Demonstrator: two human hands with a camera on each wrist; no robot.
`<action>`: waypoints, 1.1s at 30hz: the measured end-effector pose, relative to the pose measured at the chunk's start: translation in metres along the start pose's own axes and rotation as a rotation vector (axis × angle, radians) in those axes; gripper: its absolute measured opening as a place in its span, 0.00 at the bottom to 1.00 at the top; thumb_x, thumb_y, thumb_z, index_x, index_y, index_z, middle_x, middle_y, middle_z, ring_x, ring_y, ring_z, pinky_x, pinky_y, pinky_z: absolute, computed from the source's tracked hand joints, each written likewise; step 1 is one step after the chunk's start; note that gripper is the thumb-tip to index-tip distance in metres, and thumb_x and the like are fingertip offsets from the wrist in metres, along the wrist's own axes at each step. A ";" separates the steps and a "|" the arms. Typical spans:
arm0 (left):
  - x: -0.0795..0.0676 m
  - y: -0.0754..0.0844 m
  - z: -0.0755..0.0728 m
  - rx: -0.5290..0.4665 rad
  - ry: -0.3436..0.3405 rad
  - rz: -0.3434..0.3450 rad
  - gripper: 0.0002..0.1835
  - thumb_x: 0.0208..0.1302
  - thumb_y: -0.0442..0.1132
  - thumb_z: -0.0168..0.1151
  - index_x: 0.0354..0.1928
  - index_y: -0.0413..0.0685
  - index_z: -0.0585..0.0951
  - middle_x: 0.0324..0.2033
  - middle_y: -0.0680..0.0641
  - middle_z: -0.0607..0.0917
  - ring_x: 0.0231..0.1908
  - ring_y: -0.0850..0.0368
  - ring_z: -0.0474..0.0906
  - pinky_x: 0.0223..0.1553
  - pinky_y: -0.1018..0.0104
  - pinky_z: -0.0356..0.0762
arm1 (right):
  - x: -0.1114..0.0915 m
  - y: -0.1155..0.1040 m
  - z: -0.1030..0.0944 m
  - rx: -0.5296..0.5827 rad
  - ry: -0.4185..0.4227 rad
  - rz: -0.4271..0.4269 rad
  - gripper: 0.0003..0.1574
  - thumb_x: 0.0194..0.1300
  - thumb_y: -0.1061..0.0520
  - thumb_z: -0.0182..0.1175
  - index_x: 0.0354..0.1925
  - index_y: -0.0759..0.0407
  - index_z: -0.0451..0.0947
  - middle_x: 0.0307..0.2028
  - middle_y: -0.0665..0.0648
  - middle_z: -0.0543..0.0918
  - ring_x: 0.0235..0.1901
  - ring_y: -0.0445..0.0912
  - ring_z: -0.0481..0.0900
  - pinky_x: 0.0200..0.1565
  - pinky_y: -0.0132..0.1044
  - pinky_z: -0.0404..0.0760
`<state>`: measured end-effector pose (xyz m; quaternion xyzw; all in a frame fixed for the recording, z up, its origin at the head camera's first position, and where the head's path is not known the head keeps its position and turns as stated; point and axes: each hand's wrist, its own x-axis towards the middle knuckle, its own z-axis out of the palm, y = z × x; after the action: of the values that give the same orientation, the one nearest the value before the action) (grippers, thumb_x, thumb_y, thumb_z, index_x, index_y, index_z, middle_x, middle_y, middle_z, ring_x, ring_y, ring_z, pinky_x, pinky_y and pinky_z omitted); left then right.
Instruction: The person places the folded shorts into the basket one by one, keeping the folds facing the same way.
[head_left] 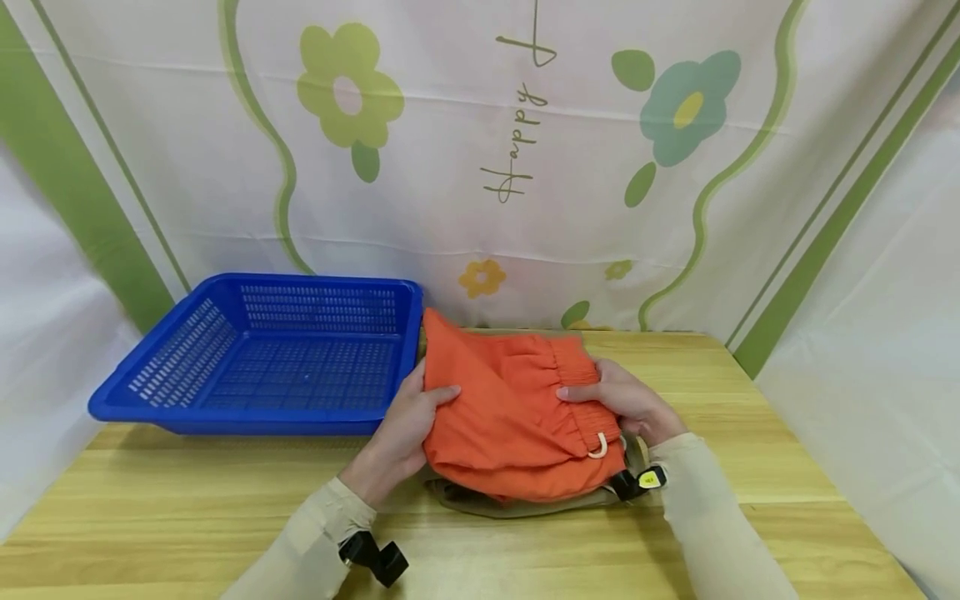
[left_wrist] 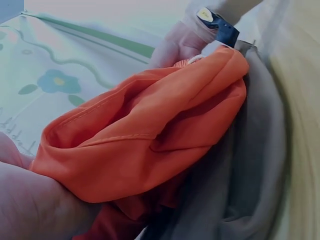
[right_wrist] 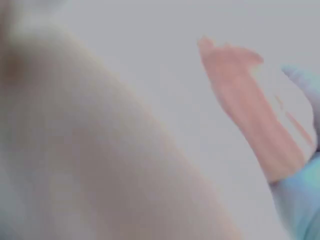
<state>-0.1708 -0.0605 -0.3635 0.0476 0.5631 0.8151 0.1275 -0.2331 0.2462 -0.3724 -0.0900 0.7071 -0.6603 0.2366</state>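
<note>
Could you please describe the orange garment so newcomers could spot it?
On the wooden table, find the blue basket. To its right, the left hand and right hand hold the garment. It shows a white cord; its orange colour distinguishes it from the khaki cloth beneath.

Got a blue rectangular plastic basket with slotted walls at about 9 o'clock in the head view, sitting on a pale yellow wood-grain table. Up at 12 there's a white fabric backdrop with green wavy lines, "Happy" lettering running sideways on it. Chunky yellow-green flower at 11, teal flower with a yellow middle between 1 and 2, white cloth round 3.
</note>
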 end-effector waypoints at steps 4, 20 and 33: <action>-0.003 0.009 -0.001 -0.019 -0.004 0.032 0.32 0.76 0.30 0.49 0.77 0.60 0.58 0.67 0.44 0.69 0.64 0.46 0.68 0.65 0.51 0.65 | -0.005 -0.009 -0.003 0.042 0.056 -0.034 0.38 0.68 0.61 0.66 0.67 0.68 0.58 0.54 0.65 0.78 0.49 0.53 0.83 0.51 0.50 0.83; -0.010 0.037 -0.009 -0.059 -0.074 0.072 0.35 0.77 0.33 0.50 0.79 0.63 0.54 0.69 0.45 0.68 0.64 0.48 0.70 0.62 0.58 0.73 | -0.028 -0.046 0.010 0.202 0.082 -0.279 0.27 0.74 0.61 0.59 0.65 0.65 0.62 0.48 0.60 0.83 0.44 0.50 0.86 0.46 0.45 0.86; -0.017 0.056 -0.015 -0.070 -0.131 0.138 0.31 0.77 0.35 0.54 0.77 0.62 0.60 0.63 0.44 0.72 0.57 0.50 0.76 0.57 0.58 0.77 | -0.043 -0.060 0.025 0.210 0.085 -0.360 0.35 0.77 0.60 0.55 0.73 0.62 0.50 0.58 0.62 0.76 0.50 0.50 0.84 0.50 0.45 0.84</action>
<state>-0.1659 -0.0971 -0.3159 0.1347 0.5200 0.8364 0.1092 -0.1956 0.2364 -0.3046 -0.1618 0.6164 -0.7651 0.0927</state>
